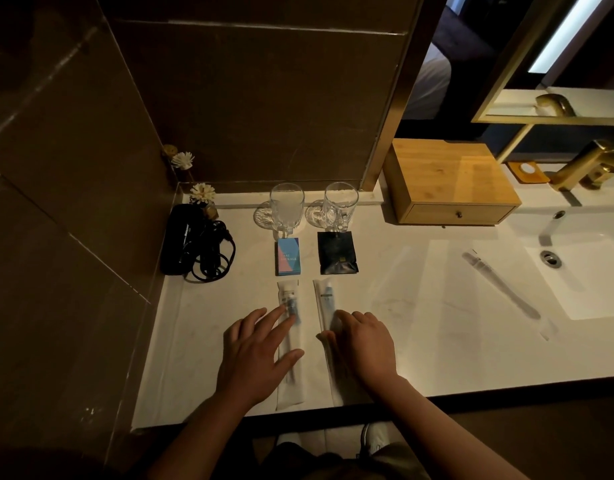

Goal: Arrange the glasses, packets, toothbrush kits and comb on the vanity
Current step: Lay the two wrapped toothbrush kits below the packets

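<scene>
Progress well along: 2 glasses (287, 206) behind 2 packets (288, 256), 2 toothbrush kits (289, 341) in front, pressed flat under open left hand (255, 355) and right hand (362, 348). Left: comb (499, 284), well right of packets, near sink (589, 282).

Bare counter (413, 306) is lying open between the right toothbrush kit (324, 306) and the wrapped comb (499, 284), giving a wide lane toward the back; the wooden drawer box (451, 188) is closing that lane at the wall; the sink basin (589, 278) is dropping away to the right, with the gold faucet (589, 168) standing over it. On the left, the black hair dryer (181, 240) and its coiled cord (212, 258) are blocking the corner; the two glasses (287, 206) are standing upright at the back, the blue packet (289, 256) and black packet (337, 252) lying just in front; both hands are covering the near strip, the left hand (253, 355) and right hand (364, 348) leaving only a narrow gap between the kits.
</scene>
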`<state>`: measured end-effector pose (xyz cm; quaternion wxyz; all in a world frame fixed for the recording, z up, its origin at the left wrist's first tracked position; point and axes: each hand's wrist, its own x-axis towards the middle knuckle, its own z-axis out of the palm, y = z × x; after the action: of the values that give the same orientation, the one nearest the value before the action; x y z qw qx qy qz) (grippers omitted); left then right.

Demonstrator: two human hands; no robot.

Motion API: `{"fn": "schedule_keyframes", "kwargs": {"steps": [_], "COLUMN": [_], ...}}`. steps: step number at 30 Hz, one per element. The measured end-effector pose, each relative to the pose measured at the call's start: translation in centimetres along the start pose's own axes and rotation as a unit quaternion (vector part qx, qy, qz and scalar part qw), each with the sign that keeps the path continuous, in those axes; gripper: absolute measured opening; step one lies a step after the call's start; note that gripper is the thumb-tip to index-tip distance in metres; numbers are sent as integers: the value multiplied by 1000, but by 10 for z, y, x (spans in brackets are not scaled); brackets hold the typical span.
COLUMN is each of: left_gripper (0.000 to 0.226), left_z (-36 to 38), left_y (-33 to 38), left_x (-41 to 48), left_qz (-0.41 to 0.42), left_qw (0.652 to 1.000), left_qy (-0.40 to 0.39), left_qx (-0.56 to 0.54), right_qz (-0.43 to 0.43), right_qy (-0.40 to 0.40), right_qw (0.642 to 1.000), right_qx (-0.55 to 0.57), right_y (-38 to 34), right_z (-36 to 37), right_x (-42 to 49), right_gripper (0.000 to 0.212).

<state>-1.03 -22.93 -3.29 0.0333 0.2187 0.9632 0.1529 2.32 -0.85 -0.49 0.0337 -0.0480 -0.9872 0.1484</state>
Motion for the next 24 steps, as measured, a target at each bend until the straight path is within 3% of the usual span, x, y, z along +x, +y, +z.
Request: {"fn": "schedule_keyframes", "kwargs": {"steps": [4, 10, 18, 24], "left_gripper": [62, 63, 64, 66], "left_z": [0, -1, -1, -2], "left_y": [0, 0, 0, 1], "left_x": [0, 1, 1, 1], "left_qz": [1, 0, 0, -1], "left_qw": [1000, 1000, 1000, 1000], "left_qy": [0, -4, -2, -1], "left_qx": [8, 6, 6, 4], "right_qz": [42, 116, 217, 213], "right_qy": [10, -17, -49, -31], "right_qw": [999, 993, 958, 955], "right_qx": [1, 33, 182, 205], "right_y": [-7, -18, -23, -18], "right_z": [0, -6, -5, -8], "right_x": [-4, -6, -6, -6], "right_gripper": [35, 37, 40, 33]}}
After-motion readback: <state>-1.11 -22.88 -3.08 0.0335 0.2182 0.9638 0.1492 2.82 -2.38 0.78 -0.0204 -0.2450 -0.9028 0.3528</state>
